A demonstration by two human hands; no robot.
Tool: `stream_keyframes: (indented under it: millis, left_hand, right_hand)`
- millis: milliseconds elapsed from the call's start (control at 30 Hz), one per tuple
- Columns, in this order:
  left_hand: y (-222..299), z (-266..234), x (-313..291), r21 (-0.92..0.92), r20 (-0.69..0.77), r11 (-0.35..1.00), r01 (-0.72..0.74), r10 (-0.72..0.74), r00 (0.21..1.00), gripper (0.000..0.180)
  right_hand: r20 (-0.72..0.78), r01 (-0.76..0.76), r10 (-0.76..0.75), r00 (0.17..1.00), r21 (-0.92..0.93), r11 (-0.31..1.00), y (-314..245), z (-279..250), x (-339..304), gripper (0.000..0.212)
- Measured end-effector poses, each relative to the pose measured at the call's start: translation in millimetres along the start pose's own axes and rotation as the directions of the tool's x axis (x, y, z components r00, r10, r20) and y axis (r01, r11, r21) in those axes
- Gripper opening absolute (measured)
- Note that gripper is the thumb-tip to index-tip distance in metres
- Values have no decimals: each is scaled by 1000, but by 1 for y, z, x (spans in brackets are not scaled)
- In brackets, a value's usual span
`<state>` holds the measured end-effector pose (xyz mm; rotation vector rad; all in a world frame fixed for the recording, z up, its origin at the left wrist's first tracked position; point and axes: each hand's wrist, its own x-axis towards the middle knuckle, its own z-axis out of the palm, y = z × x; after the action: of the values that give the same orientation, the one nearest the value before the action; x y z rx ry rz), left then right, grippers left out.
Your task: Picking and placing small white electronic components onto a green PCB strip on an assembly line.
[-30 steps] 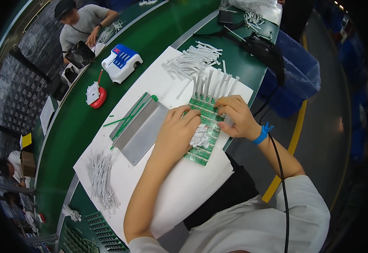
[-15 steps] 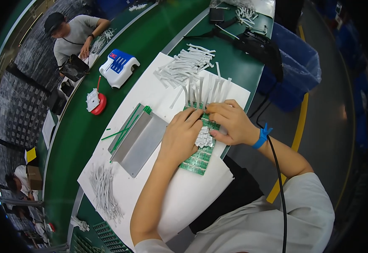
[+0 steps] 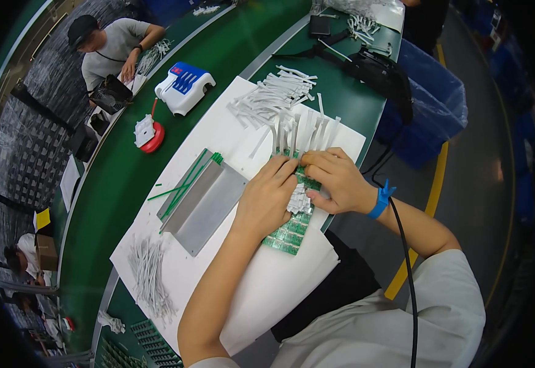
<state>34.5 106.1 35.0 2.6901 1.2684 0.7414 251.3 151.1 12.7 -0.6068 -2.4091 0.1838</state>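
A green panel of small circuit boards point(image 3: 287, 237) lies on white sheeting under my two hands. White flat cables point(image 3: 307, 132) stand up from its far end in a row. My left hand point(image 3: 266, 195) rests over the panel's left side, fingers bent and tips pressed together at a cable's base. From the right, my right hand point(image 3: 336, 181) meets it there, with its fingertips pinched at the same place. The cable end between the fingertips is mostly hidden. Between my palms, a bundle of short white pieces point(image 3: 299, 200) sits on the panel.
Loose white flat cables point(image 3: 280, 92) are heaped beyond the panel. A grey metal tray point(image 3: 203, 211) with green sticks stands left, near a pile of thin strips point(image 3: 150, 273). On the green belt are a blue-and-white device point(image 3: 185, 89) and a red round holder point(image 3: 152, 138). A black cord point(image 3: 409, 270) crosses my right arm.
The blue-and-white device and the red holder have slid away along the green belt, up and to the right. My hands stay at the same spot on the panel.
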Motion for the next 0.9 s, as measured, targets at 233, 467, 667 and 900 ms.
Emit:
stream_keyframes:
  millis: [233, 467, 667, 900]
  left_hand:
    - [-1, 1, 1, -3, -2, 1000, 0, 0, 1000, 32]
    - [0, 1, -1, 20, -15, 1000, -4, 4, 1000, 32]
    - [-1, 0, -2, 4, -20, 1000, -24, 24, 1000, 32]
    - [-2, 0, -1, 1, -23, 999, -47, 47, 999, 30]
  right_hand:
    - [12, 4, -5, 1000, 68, 998, 1, 0, 2, 33]
    - [9, 10, -10, 1000, 61, 998, -1, 0, 1, 33]
    - [24, 4, -6, 1000, 62, 998, -2, -1, 2, 35]
    - [1, 5, -5, 1000, 58, 998, 0, 2, -3, 36]
